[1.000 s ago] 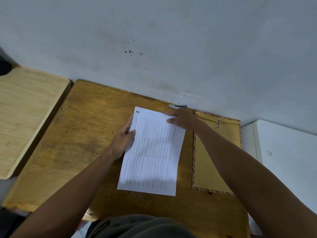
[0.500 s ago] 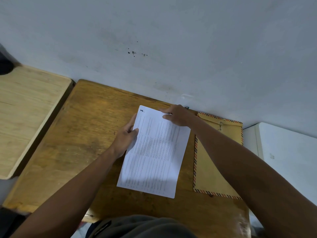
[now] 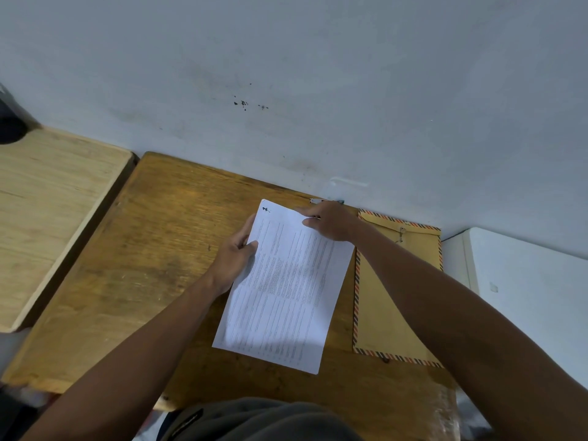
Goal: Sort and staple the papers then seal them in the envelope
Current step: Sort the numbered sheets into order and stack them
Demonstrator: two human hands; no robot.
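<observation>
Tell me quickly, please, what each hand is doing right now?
Left hand: grips the left edge of the papers, thumb on top.
Right hand: fingers on the papers' top right corner; a pinch cannot be told.

A handwritten dark mark resembling the numeral "1" sits in the top left corner of the printed sheet (image 3: 286,288) on the wooden desk (image 3: 152,249). Below that mark, rows of fine print cover the sheet, far too small to read. No other lettering is legible around the sheet.
</observation>
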